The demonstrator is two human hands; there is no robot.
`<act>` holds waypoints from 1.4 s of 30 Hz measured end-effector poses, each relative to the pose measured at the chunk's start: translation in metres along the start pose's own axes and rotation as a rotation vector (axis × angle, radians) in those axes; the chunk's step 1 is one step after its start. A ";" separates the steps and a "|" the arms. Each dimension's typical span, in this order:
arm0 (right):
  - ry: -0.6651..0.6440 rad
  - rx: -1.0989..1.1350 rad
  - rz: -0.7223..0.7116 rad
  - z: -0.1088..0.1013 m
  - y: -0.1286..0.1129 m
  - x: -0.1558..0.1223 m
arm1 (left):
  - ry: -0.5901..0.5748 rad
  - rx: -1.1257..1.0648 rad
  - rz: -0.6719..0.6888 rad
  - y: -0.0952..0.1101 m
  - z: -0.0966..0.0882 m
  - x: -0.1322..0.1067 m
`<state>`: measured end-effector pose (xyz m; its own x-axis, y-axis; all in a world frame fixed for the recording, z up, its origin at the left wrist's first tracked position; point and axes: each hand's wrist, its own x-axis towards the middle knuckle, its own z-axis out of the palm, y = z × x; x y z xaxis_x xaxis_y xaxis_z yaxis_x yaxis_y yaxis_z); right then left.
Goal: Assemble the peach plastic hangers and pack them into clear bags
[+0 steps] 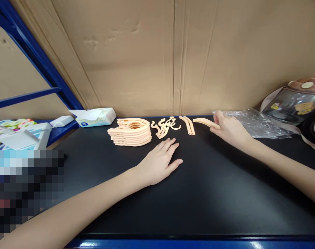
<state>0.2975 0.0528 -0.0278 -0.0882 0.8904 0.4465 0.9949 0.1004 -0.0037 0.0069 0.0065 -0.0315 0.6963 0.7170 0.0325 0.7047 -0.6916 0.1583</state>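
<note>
My left hand [159,162] rests palm down on the black tabletop [188,200], fingers stretched and thumb apart, with nothing in it. Just beyond its fingertips lies a loose pile of small peach hooks [164,127]. My right hand [231,130] pinches the near end of a curved peach plastic strip [202,121], which points left. Two similar curved strips [189,125] lie side by side between the hooks and that strip. To the left of the hooks stands a neat stack of flat peach plastic pieces [130,133] with a round opening.
A tissue pack [96,117] sits at the back left. Crumpled clear plastic bags [258,122] and a clear bottle with a brown lid [297,98] are at the right. Cardboard [136,62] walls the back; a blue frame [43,58] rises at the left.
</note>
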 end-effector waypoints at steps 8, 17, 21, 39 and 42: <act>0.065 0.307 -0.014 -0.020 -0.014 -0.009 | 0.317 0.205 0.071 0.004 0.002 0.000; -0.146 0.533 -0.411 -0.028 -0.058 -0.042 | 0.420 0.117 0.045 -0.002 -0.010 0.000; -0.145 0.472 -0.544 -0.024 -0.063 -0.048 | 0.276 0.006 0.014 -0.002 -0.011 -0.001; -0.132 0.373 -0.740 -0.021 -0.059 -0.049 | 0.154 -0.149 -0.061 0.010 -0.012 -0.008; -0.136 0.389 -0.728 -0.021 -0.060 -0.049 | 0.145 -0.121 -0.052 0.012 -0.013 -0.009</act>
<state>0.2429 -0.0067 -0.0306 -0.7320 0.5872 0.3455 0.6018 0.7950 -0.0763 0.0076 -0.0067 -0.0168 0.6262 0.7627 0.1620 0.7116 -0.6439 0.2810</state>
